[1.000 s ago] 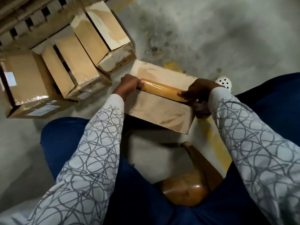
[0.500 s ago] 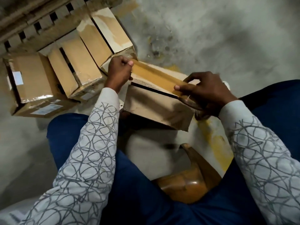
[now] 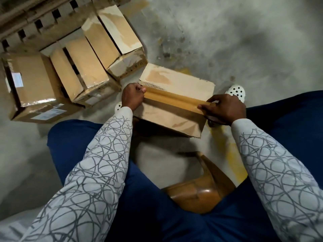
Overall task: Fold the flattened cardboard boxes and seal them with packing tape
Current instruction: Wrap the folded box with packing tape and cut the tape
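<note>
A folded cardboard box (image 3: 173,117) stands on the floor between my knees, its two top flaps meeting along the middle. A strip of brown packing tape (image 3: 172,99) lies stretched along that seam. My left hand (image 3: 132,98) is closed on the tape's left end at the box's left edge. My right hand (image 3: 225,109) pinches the tape's right end at the box's right edge; whether a roll sits under it is hidden.
Three taped cardboard boxes (image 3: 87,65) stand side by side on the concrete floor at the upper left, against a wooden pallet (image 3: 43,20). A brown wooden stool (image 3: 201,191) shows between my blue-clad legs. White perforated shoes (image 3: 235,90) flank the box.
The tape, lifted off the flaps half a second ago, now lies lower along the seam. Both hands have come down to the box's ends.
</note>
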{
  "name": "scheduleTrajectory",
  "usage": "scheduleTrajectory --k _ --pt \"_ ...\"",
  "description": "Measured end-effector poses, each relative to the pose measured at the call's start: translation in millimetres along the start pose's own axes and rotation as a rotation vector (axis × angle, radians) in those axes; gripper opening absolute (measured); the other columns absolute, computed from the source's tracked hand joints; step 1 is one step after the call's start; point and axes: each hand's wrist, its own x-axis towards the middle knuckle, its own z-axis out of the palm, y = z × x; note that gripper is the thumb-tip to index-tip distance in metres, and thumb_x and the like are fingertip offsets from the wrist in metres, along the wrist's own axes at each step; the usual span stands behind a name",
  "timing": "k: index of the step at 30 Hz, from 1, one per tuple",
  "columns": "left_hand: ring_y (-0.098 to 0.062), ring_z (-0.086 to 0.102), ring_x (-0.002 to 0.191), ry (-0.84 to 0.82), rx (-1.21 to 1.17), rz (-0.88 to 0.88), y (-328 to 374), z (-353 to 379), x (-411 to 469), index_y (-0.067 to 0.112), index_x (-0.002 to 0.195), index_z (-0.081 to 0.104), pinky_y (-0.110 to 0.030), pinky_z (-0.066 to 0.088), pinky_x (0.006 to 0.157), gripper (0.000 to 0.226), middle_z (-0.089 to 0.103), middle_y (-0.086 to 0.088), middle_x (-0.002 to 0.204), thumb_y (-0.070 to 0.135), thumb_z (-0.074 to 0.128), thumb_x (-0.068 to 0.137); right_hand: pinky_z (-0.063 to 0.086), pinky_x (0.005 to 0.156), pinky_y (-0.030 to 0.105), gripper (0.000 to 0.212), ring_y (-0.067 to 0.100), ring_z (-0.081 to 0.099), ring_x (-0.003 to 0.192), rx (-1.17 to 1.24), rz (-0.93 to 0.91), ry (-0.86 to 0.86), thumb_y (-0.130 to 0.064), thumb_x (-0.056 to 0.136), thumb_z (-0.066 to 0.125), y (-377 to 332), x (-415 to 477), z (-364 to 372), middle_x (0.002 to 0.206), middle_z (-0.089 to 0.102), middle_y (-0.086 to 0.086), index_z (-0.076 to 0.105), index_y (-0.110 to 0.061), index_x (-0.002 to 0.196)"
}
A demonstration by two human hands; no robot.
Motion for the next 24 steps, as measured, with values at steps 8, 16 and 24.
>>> scheduleTrajectory --k 8,16,24 --pt "-0.031 0.064 0.103 0.136 0.06 -0.004 2.5 3.5 10.2 0.018 0.094 0.069 -0.036 0.049 0.083 0.013 0.073 -0.008 0.107 0.028 0.061 0.089 0.057 0.081 0.037 0.066 0.023 0.07 0.092 -0.048 0.005 0.0 -0.089 0.071 0.048 -11.9 9.2 21.3 0.095 0.076 -0.003 0.069 -0.042 0.111" --pt "-0.034 0.063 0.106 0.218 0.175 -0.037 -7.7 12.6 25.6 0.016 0.1 0.071 -0.036 0.048 0.083 0.017 0.072 -0.01 0.111 0.026 0.061 0.09 0.05 0.077 0.037 0.053 0.034 0.066 0.097 -0.273 0.025 -0.026 -0.073 0.084 0.057 -41.7 33.3 38.2 0.105 0.07 0.009 0.07 -0.03 0.111" --pt "-0.034 0.065 0.105 0.259 0.195 -0.044 -21.8 23.1 38.2 0.022 0.097 0.071 -0.034 0.048 0.08 0.017 0.073 -0.008 0.106 0.031 0.061 0.088 0.041 0.071 0.035 0.051 0.032 0.066 0.093 -0.365 -0.003 0.016 -0.069 0.087 0.056 -54.3 37.4 49.2 0.105 0.069 0.008 0.07 -0.026 0.112"
